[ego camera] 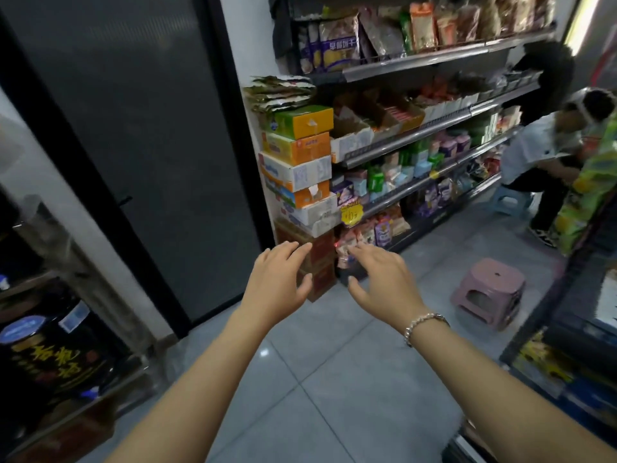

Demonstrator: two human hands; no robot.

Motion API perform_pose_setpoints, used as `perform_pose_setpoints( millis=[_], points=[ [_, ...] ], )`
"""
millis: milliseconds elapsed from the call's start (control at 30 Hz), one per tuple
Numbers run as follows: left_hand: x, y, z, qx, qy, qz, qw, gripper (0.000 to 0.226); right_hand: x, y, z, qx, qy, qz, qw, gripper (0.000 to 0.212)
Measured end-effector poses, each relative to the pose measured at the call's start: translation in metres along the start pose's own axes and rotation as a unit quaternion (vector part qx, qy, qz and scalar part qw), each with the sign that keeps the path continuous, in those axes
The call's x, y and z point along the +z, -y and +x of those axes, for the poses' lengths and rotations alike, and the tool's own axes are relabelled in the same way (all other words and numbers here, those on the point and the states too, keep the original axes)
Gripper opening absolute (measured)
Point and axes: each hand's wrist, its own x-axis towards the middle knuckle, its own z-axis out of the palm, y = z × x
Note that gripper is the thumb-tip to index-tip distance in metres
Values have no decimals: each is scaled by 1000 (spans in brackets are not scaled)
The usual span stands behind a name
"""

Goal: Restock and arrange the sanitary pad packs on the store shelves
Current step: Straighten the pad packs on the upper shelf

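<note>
My left hand [275, 279] and my right hand [380, 280] are stretched out in front of me over the grey tiled floor, fingers spread and relaxed, holding nothing. A beaded bracelet sits on my right wrist. Ahead stands a store shelf [394, 147] with several tiers. Green, pink and blue sanitary pad packs [384, 177] fill a lower tier, and purple packs [434, 195] sit on the tier below. Neither hand touches the shelf or any pack.
Stacked cartons [297, 168] stand at the shelf's left end on brown boxes [317, 259]. A pink plastic stool [489, 290] stands on the floor at right. A person [541, 152] sits on a blue stool further down the aisle. A dark glass door [133, 128] is at left.
</note>
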Motion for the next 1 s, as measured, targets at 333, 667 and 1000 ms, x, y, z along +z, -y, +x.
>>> perform_pose_setpoints(
  millis=[333, 667, 1000],
  points=[
    [74, 16, 202, 61, 18, -16, 998, 56, 33, -109, 154, 75, -14, -18, 997, 63],
    [151, -15, 433, 57, 31, -47, 997, 57, 38, -275, 329, 79, -40, -13, 996, 62],
    [225, -68, 627, 86, 44, -75, 992, 54, 30, -422, 445, 109, -30, -36, 993, 55]
  ],
)
